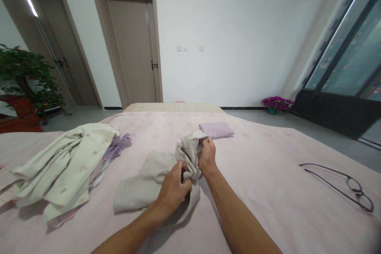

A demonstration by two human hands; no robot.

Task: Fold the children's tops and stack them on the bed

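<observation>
A pale grey-beige striped garment (139,188) lies partly flat in front of me, and its right part is bunched up in my hands. Fingers of my left hand (175,188) are closed on a fold near its middle. A little farther off, my right hand (207,152) grips the gathered upper end, which is lifted off the pink bedspread (253,186). Which piece of clothing it is, I cannot tell, since the cloth is crumpled. Just behind my right hand sits a folded lilac cloth (218,129).
To the left is a heap of clothes with a cream patterned garment (80,154) on top and a purple piece (117,146) beside it. Black-framed glasses (354,190) lie unfolded on the right. Beyond the far edge stands a pot of magenta flowers (276,104).
</observation>
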